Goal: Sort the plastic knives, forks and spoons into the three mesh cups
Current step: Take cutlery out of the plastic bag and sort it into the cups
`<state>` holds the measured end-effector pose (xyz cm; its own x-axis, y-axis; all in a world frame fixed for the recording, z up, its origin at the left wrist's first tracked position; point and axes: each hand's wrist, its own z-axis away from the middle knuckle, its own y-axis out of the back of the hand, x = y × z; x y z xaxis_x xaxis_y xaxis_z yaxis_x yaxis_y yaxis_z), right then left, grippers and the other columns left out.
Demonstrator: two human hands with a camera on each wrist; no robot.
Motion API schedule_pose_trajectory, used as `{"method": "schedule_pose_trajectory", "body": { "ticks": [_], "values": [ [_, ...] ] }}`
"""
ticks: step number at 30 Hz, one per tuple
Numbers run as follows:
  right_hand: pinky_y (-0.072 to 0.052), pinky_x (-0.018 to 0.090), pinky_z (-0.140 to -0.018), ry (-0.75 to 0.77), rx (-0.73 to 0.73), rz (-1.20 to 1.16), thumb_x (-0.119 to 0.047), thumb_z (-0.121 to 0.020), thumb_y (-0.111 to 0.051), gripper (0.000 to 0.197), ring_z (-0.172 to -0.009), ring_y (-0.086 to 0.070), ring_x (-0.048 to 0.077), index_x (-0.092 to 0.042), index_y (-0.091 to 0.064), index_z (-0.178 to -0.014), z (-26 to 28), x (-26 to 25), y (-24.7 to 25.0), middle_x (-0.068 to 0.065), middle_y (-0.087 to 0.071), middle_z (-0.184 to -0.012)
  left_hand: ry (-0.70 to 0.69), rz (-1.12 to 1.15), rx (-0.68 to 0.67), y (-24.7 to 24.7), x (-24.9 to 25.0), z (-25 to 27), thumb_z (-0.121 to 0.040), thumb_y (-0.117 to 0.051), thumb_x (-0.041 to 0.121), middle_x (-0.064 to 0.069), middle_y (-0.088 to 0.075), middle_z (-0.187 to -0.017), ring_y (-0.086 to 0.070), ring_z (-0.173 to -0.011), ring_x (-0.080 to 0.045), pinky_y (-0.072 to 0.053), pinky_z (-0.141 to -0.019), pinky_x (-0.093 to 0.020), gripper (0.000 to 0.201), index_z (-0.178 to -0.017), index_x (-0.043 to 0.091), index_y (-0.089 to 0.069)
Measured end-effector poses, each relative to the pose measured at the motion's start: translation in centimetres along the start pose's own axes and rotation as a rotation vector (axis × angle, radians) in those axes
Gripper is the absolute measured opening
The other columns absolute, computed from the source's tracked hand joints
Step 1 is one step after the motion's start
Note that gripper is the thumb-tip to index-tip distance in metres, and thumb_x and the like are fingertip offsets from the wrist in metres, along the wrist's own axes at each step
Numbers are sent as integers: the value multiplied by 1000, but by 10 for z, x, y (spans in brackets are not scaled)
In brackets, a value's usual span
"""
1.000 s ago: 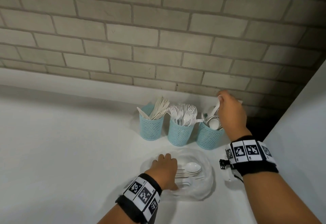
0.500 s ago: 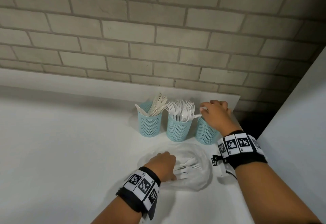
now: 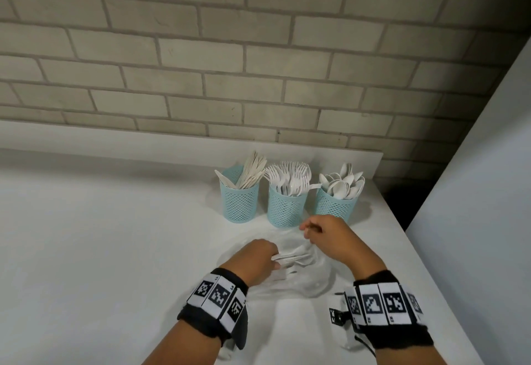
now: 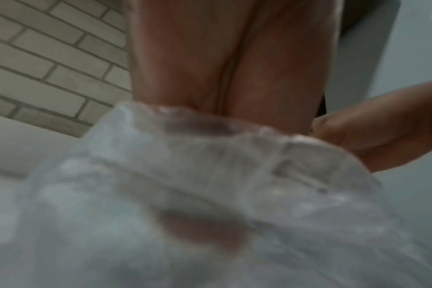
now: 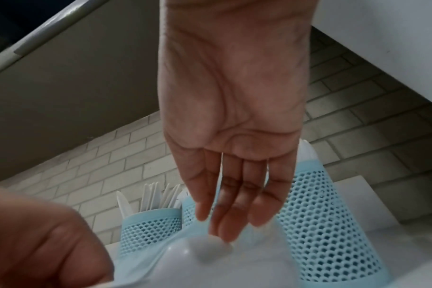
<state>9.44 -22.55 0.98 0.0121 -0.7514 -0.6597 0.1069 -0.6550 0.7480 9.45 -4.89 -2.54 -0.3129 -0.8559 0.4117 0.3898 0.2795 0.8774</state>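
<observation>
Counter: a white worktop (image 3: pixel 100 249) against a pale brick wall (image 3: pixel 258 48); both hands work over its right end.
Bag: a clear plastic bag (image 3: pixel 310 275) lies crumpled on the worktop directly under and between the two hands.
Cups: three light-blue mesh cups stand in a row just beyond the hands — knife cup (image 3: pixel 240 202) farthest to the left of the grip, fork cup (image 3: pixel 286 206) straight ahead, spoon cup (image 3: pixel 335 203) beyond the right hand.
Left hand: the left hand (image 3: pixel 254 262) rests low on the bag, fingers curled round a small bundle of white cutlery (image 3: pixel 290 258) whose ends stick out toward the right hand; which pieces they are cannot be told.
Right hand: the right hand (image 3: pixel 330 239) hovers just above the bag's far edge — in the wrist view its fingers (image 5: pixel 234 210) hang nearly straight and loose, tips down toward the plastic, holding nothing.
Sorted pieces: knives (image 3: pixel 253 169), forks (image 3: pixel 290 176) and spoons (image 3: pixel 343 183) stand upright in their cups.
</observation>
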Motion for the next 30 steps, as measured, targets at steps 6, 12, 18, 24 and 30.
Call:
{"method": "schedule_pose_trajectory", "body": {
  "ticks": [6, 12, 18, 24, 30],
  "values": [
    [-40, 28, -100, -134, -97, 234, -18, -97, -43, 33, -119, -52, 20, -16, -54, -127, 9, 5, 0, 5, -53, -134, 48, 307, 8, 2, -8, 6, -97, -45, 19, -6, -61, -101, -60, -81, -14, -40, -63, -20, 15, -103, 12, -56],
    [-40, 27, -96, -129, -171, 185, -24, -96, -46, 40, -118, -51, 19, -20, -43, -136, 13, 0, 0, 5, -52, -132, 35, 655, 38, 3, -14, 11, -95, -49, 15, 1, -68, -90, -65, -83, -14, -53, -74, -23, 12, -100, 12, -60],
    [-47, 33, -93, 5, -95, -261, -35, -87, -63, 44, -105, -60, 12, -26, -47, -127, 9, -18, 0, -1, -66, -111, -19, 996, 88, 14, -9, 14, -98, -46, 15, 1, -69, -86, -66, -74, -9, -49, -74, -23, 15, -103, 12, -61],
    [-51, 30, -76, 72, 88, -586, -21, -87, -65, 3, -79, -63, 16, -22, -62, -87, 1, -46, -12, 9, -70, -88, -128, 1176, 84, 28, 7, 13, -98, -48, 23, -1, -66, -80, -64, -67, -9, -51, -62, -20, 18, -99, 14, -64],
    [-52, 28, -71, 5, 75, -742, -12, -90, -59, 6, -76, -65, 18, -11, -65, -92, -6, -53, -12, 6, -70, -88, -62, 1319, 103, 31, 12, 10, -99, -44, 22, -3, -67, -84, -65, -65, -7, -53, -62, -21, 24, -111, 8, -60]
  ]
}}
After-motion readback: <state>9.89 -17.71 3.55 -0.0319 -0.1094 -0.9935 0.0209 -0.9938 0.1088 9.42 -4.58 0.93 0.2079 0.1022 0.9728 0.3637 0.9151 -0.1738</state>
